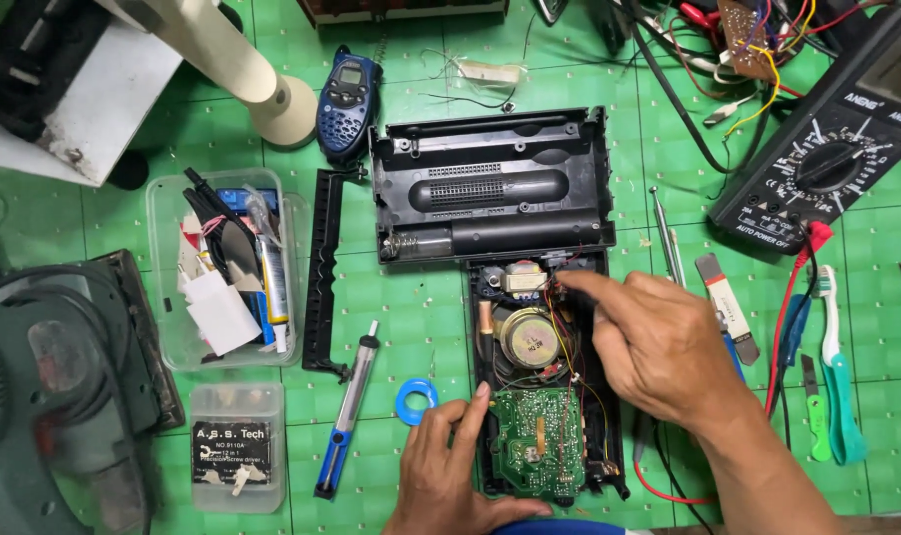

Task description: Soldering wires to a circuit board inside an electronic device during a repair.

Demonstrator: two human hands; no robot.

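Green matting underlies the opened radio [544, 396]; left hand [450, 466] steadies it spread, right hand [658, 342] points, fingers curled.

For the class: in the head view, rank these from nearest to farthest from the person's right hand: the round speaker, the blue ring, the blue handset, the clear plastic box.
From the right hand:
1. Round speaker, just left.
2. Blue ring, lower left.
3. Blue handset, upper left.
4. Clear plastic box, far left.
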